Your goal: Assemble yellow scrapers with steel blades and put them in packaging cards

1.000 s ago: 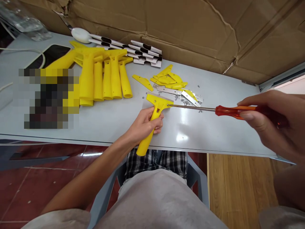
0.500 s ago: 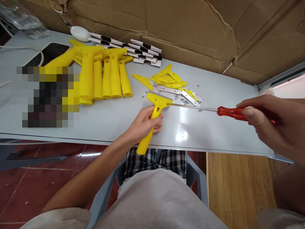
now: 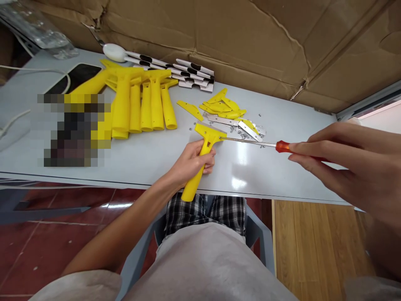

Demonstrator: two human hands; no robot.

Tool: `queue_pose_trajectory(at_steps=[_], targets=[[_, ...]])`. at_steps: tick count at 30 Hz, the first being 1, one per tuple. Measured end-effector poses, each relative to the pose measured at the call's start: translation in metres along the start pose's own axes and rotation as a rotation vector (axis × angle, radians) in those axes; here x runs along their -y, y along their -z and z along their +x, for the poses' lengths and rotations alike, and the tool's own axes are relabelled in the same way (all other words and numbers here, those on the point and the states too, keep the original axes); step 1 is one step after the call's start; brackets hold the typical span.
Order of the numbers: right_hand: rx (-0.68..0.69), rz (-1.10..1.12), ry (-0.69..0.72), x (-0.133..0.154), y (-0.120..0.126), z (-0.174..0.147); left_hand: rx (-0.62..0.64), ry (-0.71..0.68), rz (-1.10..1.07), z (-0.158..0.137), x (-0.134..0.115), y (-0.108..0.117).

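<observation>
My left hand [image 3: 198, 162] is wrapped round the handle of a yellow scraper [image 3: 193, 180], whose wide head points away from me and has a metal blade edge along it. In my right hand [image 3: 351, 163] is a screwdriver [image 3: 282, 146] with a red handle, its long shaft running leftwards. The tip meets the right side of the scraper head, at a screw position. Just beyond lie yellow cover plates [image 3: 232, 113], bare metal blades [image 3: 249, 131] and a scatter of small screws [image 3: 244, 136].
Several yellow scraper handles [image 3: 120, 100] are heaped at the left, beside a dark phone-like slab [image 3: 73, 77]. Behind them are folded black-and-white card strips [image 3: 196, 75] and a white spoon-shaped piece [image 3: 114, 52]. A cardboard sheet [image 3: 244, 46] walls off the back.
My right hand has shifted left along the screwdriver, and its fingers now cover most of the red handle. The scraper stays in my left hand, and the view has tilted slightly.
</observation>
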State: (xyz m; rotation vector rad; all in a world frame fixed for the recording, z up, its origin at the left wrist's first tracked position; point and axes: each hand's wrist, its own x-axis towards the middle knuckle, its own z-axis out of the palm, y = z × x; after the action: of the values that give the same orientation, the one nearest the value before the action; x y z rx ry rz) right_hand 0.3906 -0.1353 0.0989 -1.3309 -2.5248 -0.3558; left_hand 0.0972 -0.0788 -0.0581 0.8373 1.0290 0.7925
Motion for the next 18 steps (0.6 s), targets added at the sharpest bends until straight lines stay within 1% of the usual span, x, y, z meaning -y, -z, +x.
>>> queue_pose_trajectory(at_steps=[2, 4, 8, 10, 13, 18], targets=[[-0.027, 0.013, 0.095, -0.002, 0.000, -0.002, 0.009, -0.002, -0.003, -0.001, -0.001, 0.000], [-0.038, 0.039, 0.128, -0.006, 0.002, -0.003, 0.019, 0.000, 0.001, -0.001, -0.002, 0.001], [0.034, -0.012, 0.057, -0.020, 0.004, 0.001, 0.032, 0.003, 0.001, -0.002, -0.002, 0.001], [0.054, -0.053, 0.047, -0.026, 0.003, 0.003, 0.032, 0.003, 0.002, -0.002, -0.002, 0.002], [-0.016, -0.049, 0.070, -0.027, 0.001, 0.006, 0.029, 0.013, 0.011, -0.002, -0.001, 0.001], [-0.063, 0.068, 0.034, -0.011, 0.002, 0.011, 0.004, 0.021, 0.021, 0.000, 0.000, -0.002]])
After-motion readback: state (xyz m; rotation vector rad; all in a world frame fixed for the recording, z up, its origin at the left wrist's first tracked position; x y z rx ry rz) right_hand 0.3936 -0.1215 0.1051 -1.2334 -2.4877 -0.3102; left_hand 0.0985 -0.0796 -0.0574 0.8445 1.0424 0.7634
